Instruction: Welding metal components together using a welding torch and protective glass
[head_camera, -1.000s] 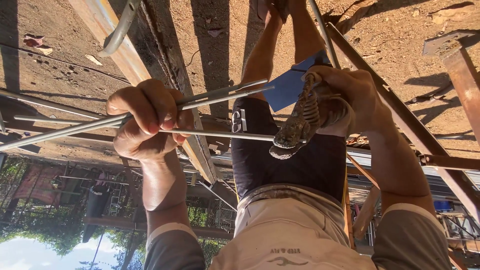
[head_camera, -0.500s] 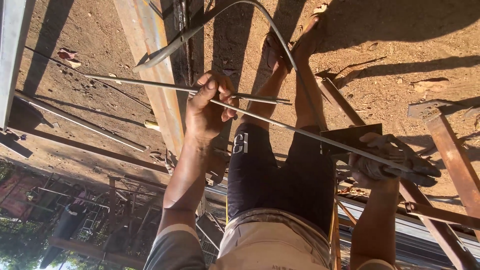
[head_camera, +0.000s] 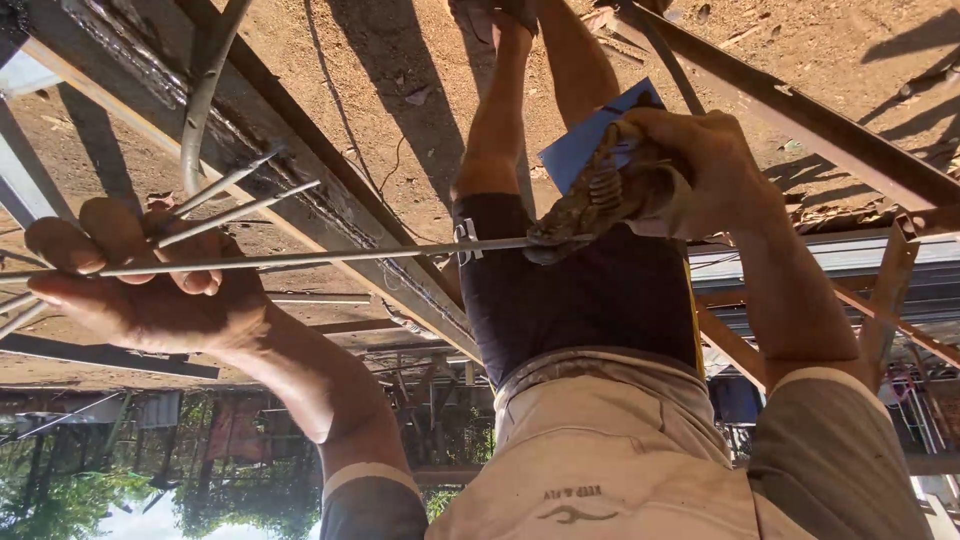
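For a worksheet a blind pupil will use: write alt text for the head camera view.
The left hand grips several thin metal rods, while the right hand presses a worn, folded abrasive pad against one rod's end. Below are the person's legs, sandy ground and metal frame bars.

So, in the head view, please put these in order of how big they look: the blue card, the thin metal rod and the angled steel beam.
1. Angled steel beam: longest and widest.
2. Thin metal rod: long but very slim, held by the left hand and the right hand.
3. Blue card: smallest, though the right hand hides part of it.
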